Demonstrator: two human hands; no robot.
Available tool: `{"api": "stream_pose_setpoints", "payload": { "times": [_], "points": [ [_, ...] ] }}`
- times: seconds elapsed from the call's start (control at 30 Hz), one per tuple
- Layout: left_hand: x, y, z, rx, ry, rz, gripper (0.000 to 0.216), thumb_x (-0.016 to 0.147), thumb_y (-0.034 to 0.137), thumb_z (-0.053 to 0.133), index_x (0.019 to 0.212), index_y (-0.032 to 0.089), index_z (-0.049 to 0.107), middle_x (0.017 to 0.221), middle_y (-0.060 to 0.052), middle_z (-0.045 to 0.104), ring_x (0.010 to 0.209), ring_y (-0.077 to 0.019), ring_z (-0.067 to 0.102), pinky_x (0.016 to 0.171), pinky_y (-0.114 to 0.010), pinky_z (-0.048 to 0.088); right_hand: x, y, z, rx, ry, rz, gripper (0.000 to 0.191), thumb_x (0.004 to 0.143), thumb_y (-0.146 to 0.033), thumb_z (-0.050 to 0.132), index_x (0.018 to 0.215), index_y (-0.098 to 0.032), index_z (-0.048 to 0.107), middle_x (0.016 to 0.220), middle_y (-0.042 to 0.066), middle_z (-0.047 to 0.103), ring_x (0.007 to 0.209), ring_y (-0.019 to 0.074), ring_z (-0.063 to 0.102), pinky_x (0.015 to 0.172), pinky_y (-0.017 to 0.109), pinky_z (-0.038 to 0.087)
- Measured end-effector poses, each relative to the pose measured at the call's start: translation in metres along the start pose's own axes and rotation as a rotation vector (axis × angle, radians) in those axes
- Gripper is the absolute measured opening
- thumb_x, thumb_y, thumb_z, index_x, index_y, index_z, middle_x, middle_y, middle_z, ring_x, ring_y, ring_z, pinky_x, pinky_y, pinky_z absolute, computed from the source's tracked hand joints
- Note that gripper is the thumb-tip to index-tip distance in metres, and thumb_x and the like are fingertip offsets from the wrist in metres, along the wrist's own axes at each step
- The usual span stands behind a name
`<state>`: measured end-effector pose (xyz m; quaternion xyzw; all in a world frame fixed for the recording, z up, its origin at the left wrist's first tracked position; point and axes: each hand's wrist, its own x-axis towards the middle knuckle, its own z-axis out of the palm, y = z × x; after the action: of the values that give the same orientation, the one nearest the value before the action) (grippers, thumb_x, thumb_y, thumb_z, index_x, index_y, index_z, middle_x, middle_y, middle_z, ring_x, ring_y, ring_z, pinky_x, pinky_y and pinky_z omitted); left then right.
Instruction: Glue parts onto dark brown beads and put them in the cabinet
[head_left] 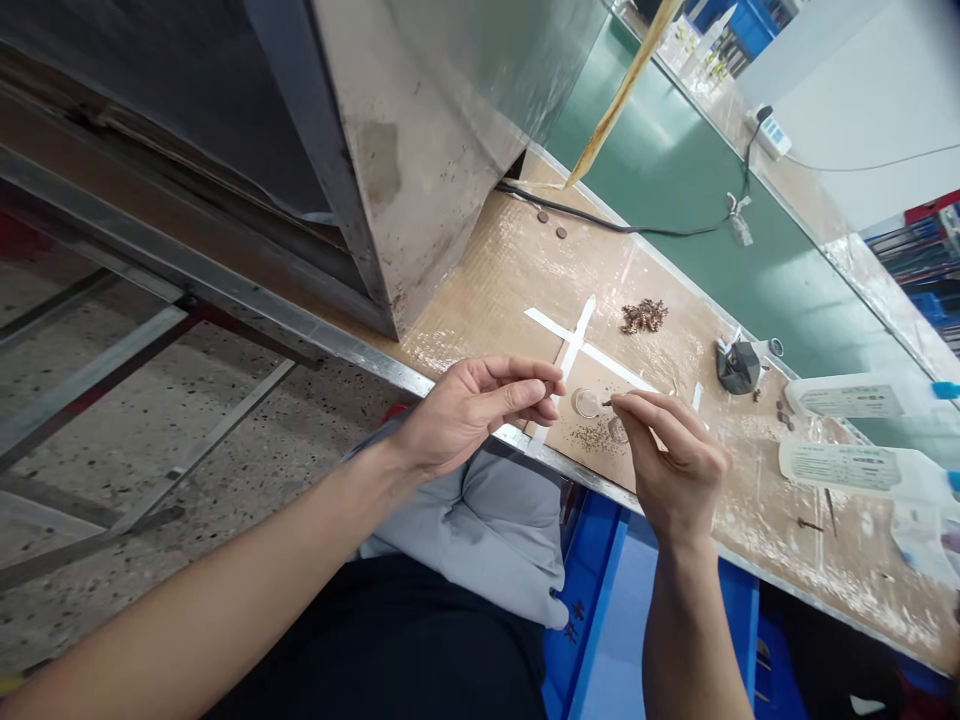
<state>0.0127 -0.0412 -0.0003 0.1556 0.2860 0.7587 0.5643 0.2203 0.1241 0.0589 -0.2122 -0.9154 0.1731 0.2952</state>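
My left hand is closed in a pinch, with a small dark piece between thumb and fingertips. To its right, my right hand pinches a tiny brownish piece, too small to name. Both hands are over the front edge of the bench, a short gap between them. Below that gap lies a small clear round dish. A second round dish is partly behind the right hand. Tiny dark grains are scattered beside the dishes on brown board marked with white tape.
A pile of coppery small parts lies farther back. Two dark discs rest near a black cable. A big metal housing stands at the left. Plastic bottles lie at the right. A blue bin sits under the bench edge.
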Motion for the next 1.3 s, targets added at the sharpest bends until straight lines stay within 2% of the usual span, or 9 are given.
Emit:
{"api": "stream_pose_setpoints", "payload": {
  "times": [0.17,0.47,0.6,0.8,1.0,1.2,1.3],
  "points": [
    [0.0,0.001,0.001,-0.019,-0.009,0.017,0.019,0.101,0.025,0.095,0.119,0.019,0.093,0.117,-0.01,0.087,0.091,-0.0158,0.081,0.089,-0.03,0.069,0.002,0.004,0.0,-0.005,0.006,-0.019,0.02,0.118,-0.025,0.072,0.116,-0.034,0.09,0.114,0.003,0.088,0.106,0.0273,0.083,0.097,0.048,0.066],
    [-0.001,0.002,-0.001,0.029,0.01,-0.022,0.024,0.099,0.025,0.097,0.121,0.018,0.093,0.123,-0.013,0.089,0.096,-0.0171,0.084,0.095,-0.03,0.068,0.003,0.008,0.001,0.024,0.01,-0.013,0.019,0.117,-0.025,0.074,0.117,-0.033,0.091,0.114,0.003,0.088,0.106,0.0272,0.084,0.098,0.048,0.067],
    [0.0,0.003,0.0,0.003,-0.015,-0.024,0.02,0.1,0.023,0.096,0.119,0.019,0.094,0.121,-0.011,0.089,0.095,-0.0161,0.084,0.094,-0.029,0.069,0.004,0.008,0.001,0.03,0.019,-0.018,0.018,0.116,-0.026,0.075,0.116,-0.034,0.091,0.113,0.003,0.088,0.104,0.0279,0.084,0.097,0.048,0.068],
    [0.002,0.003,0.0,0.006,-0.007,-0.012,0.02,0.101,0.023,0.094,0.121,0.019,0.093,0.12,-0.011,0.087,0.094,-0.0162,0.083,0.092,-0.029,0.069,0.006,0.008,0.005,0.038,0.128,-0.038,0.02,0.115,-0.022,0.077,0.118,-0.036,0.091,0.113,0.002,0.088,0.103,0.0272,0.084,0.096,0.047,0.067],
    [0.002,0.004,0.001,0.008,-0.013,-0.012,0.02,0.101,0.023,0.095,0.12,0.019,0.093,0.12,-0.01,0.087,0.094,-0.0156,0.082,0.093,-0.029,0.069,0.008,0.012,0.009,0.002,0.053,-0.053,0.021,0.118,-0.022,0.072,0.117,-0.033,0.09,0.114,0.003,0.088,0.106,0.0264,0.084,0.097,0.046,0.065],
    [0.002,0.002,0.001,0.001,-0.001,-0.016,0.02,0.099,0.023,0.097,0.118,0.019,0.094,0.117,-0.01,0.088,0.093,-0.0153,0.083,0.093,-0.027,0.07,0.007,0.011,0.008,0.013,0.095,-0.051,0.019,0.117,-0.023,0.074,0.116,-0.034,0.09,0.113,0.003,0.088,0.104,0.0269,0.084,0.096,0.048,0.066],
    [0.002,0.003,0.0,0.004,0.005,-0.033,0.021,0.098,0.024,0.098,0.118,0.018,0.094,0.112,-0.011,0.09,0.093,-0.0157,0.085,0.094,-0.025,0.069,0.008,0.003,0.006,0.043,0.171,-0.033,0.02,0.115,-0.021,0.077,0.117,-0.035,0.091,0.113,0.003,0.088,0.101,0.0275,0.084,0.095,0.048,0.067]
  ]
}}
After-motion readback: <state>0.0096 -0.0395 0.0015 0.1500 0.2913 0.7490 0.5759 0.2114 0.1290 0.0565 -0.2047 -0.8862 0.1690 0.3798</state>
